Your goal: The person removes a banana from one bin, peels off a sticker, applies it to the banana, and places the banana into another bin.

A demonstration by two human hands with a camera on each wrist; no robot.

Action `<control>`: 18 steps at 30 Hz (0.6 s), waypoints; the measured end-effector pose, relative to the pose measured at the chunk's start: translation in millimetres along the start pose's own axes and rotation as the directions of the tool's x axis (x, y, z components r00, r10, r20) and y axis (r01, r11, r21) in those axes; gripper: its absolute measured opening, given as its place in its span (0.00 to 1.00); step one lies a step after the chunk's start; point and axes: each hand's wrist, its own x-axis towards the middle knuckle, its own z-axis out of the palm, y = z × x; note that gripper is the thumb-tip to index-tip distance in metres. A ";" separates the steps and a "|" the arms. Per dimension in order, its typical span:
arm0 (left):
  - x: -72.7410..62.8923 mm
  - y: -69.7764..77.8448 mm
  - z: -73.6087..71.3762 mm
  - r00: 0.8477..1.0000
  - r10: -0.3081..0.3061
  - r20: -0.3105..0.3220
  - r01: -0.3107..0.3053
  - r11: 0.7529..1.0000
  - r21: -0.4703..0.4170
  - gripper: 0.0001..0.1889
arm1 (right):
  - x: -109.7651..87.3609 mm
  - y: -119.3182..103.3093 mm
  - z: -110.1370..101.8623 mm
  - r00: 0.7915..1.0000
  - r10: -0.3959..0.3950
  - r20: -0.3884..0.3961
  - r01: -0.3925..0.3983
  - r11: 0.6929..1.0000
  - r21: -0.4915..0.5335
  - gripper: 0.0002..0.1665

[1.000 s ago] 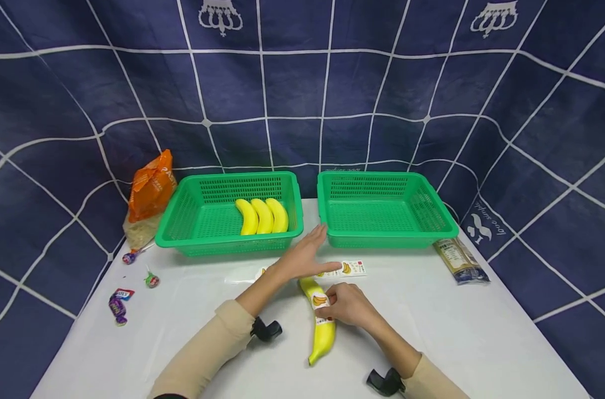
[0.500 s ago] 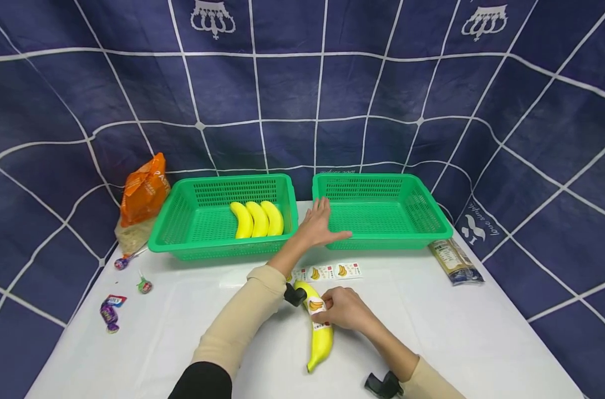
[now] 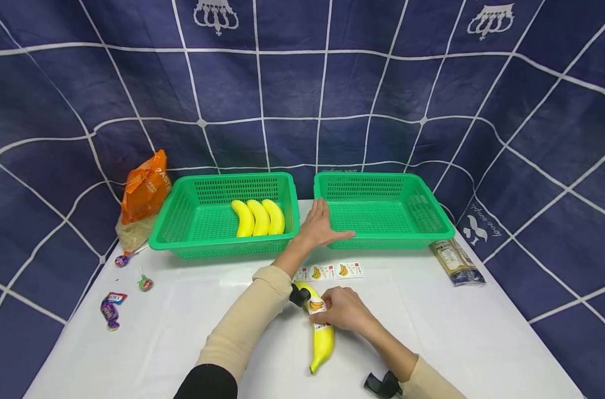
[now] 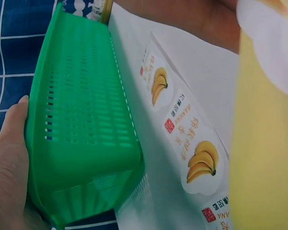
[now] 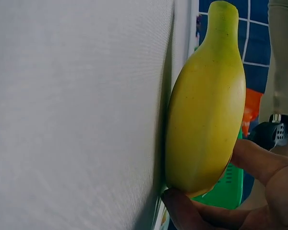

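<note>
On the bench, closest to my camera, lies one banana, narrow end pointing back at me. My right hand pinches it about the upper half, at the label stuck there. I judge it light and firm, smooth enough to slide; I would take it round the thick middle. Just beyond runs one strip: two whole labels and part of a third show. Leftward I count two lollipops, plus purple sweets I cannot number; rightward, one packet. My left hand has straight fingers and spread thumb, at the right basket's left end. The left basket makes two, holding three bananas; beside it stands one orange bag.
</note>
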 end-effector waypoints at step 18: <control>-6.2 -2.6 15.0 0.990 -0.070 -0.121 0.028 0.947 -0.321 0.68 | -1.4 6.7 -63.4 0.989 0.149 -0.016 -0.150 0.986 -0.067 0.27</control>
